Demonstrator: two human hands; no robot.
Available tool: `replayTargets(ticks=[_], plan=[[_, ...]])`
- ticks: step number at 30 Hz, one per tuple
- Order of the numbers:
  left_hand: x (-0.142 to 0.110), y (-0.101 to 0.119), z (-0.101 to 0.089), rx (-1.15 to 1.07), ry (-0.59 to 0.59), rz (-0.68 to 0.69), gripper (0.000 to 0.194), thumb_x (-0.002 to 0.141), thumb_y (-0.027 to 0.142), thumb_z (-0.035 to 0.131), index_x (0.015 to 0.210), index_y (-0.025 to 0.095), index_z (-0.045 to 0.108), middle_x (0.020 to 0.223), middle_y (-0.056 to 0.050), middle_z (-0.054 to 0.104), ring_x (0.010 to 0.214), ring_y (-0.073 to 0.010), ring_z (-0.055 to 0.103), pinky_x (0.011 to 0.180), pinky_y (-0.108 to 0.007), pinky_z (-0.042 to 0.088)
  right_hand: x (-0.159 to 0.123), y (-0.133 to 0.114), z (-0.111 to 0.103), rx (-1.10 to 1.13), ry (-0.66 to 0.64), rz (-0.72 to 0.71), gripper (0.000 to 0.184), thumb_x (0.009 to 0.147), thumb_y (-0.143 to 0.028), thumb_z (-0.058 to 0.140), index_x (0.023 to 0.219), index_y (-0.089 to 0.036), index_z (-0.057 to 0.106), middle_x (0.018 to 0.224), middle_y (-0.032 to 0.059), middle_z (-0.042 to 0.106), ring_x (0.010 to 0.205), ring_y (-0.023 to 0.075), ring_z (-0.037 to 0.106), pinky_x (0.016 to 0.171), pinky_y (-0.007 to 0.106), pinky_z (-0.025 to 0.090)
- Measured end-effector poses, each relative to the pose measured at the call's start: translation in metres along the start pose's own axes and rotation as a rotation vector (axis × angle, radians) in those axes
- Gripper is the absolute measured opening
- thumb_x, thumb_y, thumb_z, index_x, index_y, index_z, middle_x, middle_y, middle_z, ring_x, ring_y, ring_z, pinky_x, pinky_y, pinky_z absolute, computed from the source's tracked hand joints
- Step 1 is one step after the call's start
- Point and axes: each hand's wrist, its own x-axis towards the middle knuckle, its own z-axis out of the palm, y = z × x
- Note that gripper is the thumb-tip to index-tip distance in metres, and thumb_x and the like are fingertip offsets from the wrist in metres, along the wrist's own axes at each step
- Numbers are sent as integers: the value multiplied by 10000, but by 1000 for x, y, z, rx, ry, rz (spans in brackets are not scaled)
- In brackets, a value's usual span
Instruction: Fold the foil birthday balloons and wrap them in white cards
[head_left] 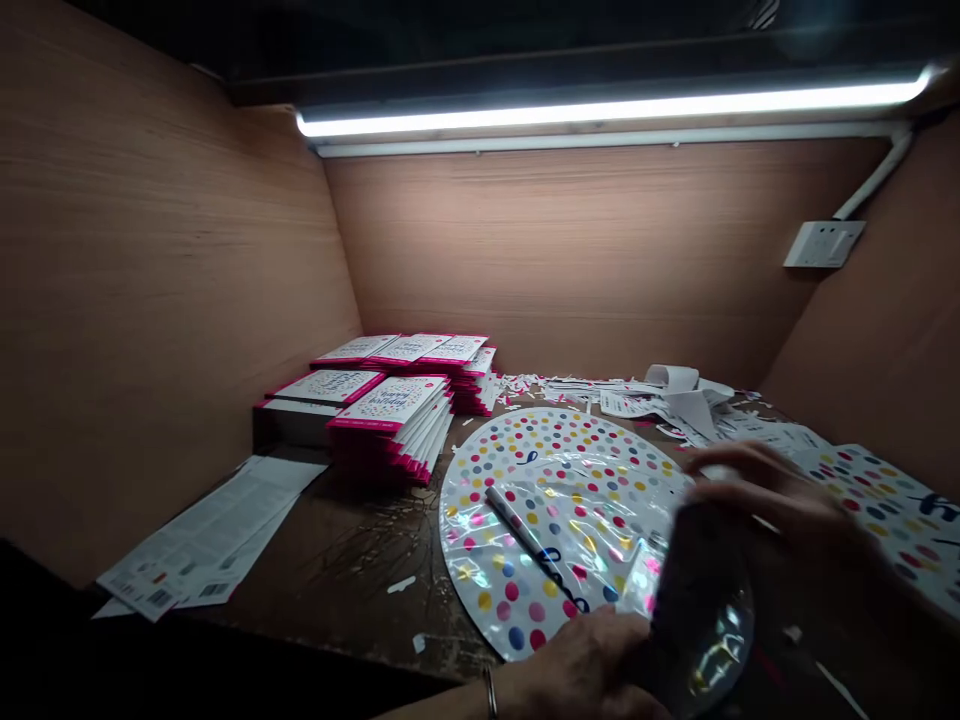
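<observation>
A flat, round foil balloon (pixel 517 440) with coloured dots lies in front of me, shiny and creased. Across it rests a thin grey stick (pixel 525 535), whose kind I cannot make out. At its right front edge a dark, shiny folded foil balloon (pixel 705 600) stands tilted between my hands. Low down, my left hand (pixel 592 660) is closed on its near left side. My right hand (pixel 780 510), smeared by motion, has its fingers curled over the top edge. The gripped parts are hidden by the fingers.
Stacks of pink-edged printed packets (pixel 397 400) stand at the back left. Printed paper strips (pixel 217 530) lie at the left front edge. Paper scraps (pixel 675 395) lie along the back, and more dotted foil (pixel 885 500) lies right. Wooden walls enclose the bench; a socket (pixel 825 244) is on the right.
</observation>
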Motion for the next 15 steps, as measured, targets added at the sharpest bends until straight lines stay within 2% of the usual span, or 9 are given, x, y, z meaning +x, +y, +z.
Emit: replayTargets(ticks=[2, 4, 6, 9, 12, 15], plan=[[-5, 8, -4, -228, 47, -140, 340, 734, 473, 624, 871, 162, 625, 687, 13, 524, 643, -134, 494, 589, -213, 410, 58, -2, 32, 112, -242, -86, 101, 848, -174, 548, 825, -201, 643, 1110, 38, 557, 1018, 199, 502, 872, 387, 413], [-7, 10, -5, -447, 92, -173, 397, 664, 523, 673, 818, 159, 639, 637, 12, 488, 610, -126, 468, 583, -226, 404, 99, -9, 78, 192, -420, -140, 119, 750, -97, 628, 732, -207, 670, 1064, 19, 582, 989, 195, 509, 844, 347, 411], [-7, 4, -3, -680, 146, -124, 450, 633, 540, 706, 878, 165, 659, 715, -23, 551, 682, -163, 526, 663, -264, 430, 118, -16, 129, 238, -541, -151, 75, 699, -110, 689, 700, -182, 666, 1017, 26, 604, 930, 186, 532, 776, 321, 440], [-2, -19, 4, -931, 283, -128, 555, 582, 540, 756, 963, 145, 677, 819, -74, 615, 766, -214, 588, 732, -305, 442, 115, -19, 188, 280, -679, -136, 80, 726, -198, 696, 713, -143, 640, 932, 29, 613, 867, 173, 551, 759, 334, 448], [5, -45, 14, -1062, 397, -169, 598, 531, 516, 798, 960, 114, 690, 821, -84, 635, 707, -179, 591, 712, -285, 435, 106, -17, 213, 291, -735, -84, 150, 701, -245, 715, 804, -152, 658, 910, 36, 605, 863, 191, 543, 743, 315, 430], [8, -58, 19, -1120, 432, -160, 606, 513, 518, 807, 924, 86, 697, 779, -82, 624, 633, -131, 553, 642, -243, 406, 109, -20, 218, 291, -786, -53, 271, 635, -271, 761, 869, -178, 661, 839, 24, 607, 850, 213, 533, 769, 338, 403]])
